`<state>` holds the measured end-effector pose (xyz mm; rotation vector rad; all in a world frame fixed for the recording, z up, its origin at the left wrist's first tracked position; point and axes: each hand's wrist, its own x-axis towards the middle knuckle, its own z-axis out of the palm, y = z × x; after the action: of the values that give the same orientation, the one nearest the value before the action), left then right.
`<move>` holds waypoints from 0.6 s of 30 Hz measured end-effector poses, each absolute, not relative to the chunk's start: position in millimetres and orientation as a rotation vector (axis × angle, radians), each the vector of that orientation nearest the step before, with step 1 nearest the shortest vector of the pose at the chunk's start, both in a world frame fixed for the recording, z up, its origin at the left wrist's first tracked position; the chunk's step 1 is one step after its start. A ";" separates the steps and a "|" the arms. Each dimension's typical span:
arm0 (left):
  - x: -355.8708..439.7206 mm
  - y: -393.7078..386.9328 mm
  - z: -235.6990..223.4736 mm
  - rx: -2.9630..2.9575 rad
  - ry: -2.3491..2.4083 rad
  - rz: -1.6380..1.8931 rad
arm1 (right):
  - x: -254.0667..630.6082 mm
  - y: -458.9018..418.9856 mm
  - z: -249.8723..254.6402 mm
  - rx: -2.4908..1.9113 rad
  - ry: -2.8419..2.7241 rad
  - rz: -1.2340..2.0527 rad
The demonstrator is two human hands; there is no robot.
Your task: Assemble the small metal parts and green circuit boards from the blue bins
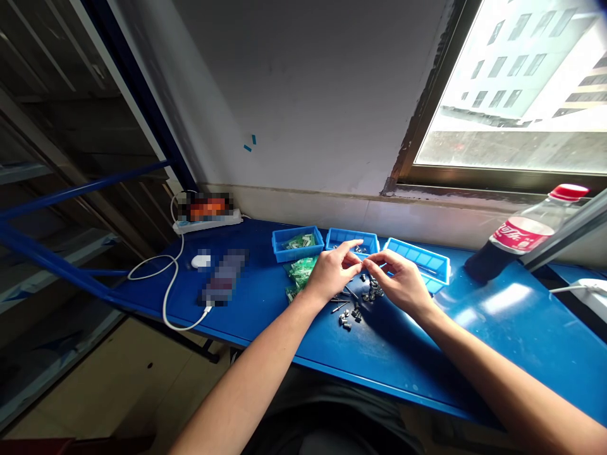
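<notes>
My left hand point(331, 272) and my right hand point(402, 280) meet over the blue table, thumbs and fingertips pinched close together. Whatever sits between the fingertips is too small to name. Below them lies a loose pile of small metal screws point(348, 319), with a few thin dark pins point(339, 308) beside it. Just behind my hands stand a blue bin point(274, 248) with green-and-white packets, a middle bin point(332, 235) with small metal parts, and a right bin point(443, 268), partly hidden by my right hand. Green plastic packets point(302, 272) lie left of my left wrist.
A cola bottle point(524, 234) with a red cap stands at the right by the window. To the left lie a blurred phone point(225, 278) on a white cable point(167, 306), a white round object point(201, 261) and a power strip point(208, 222) against the wall.
</notes>
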<state>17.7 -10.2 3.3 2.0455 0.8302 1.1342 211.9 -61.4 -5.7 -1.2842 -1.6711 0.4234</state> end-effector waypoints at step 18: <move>19.4 -4.1 3.4 1.687 0.659 1.097 | 208.5 -59.5 -16.6 -1.195 -1.641 0.682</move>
<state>19.4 -4.1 3.4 1.6873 0.6595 1.0969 208.5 -59.5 -16.6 -1.1952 -1.6407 0.6820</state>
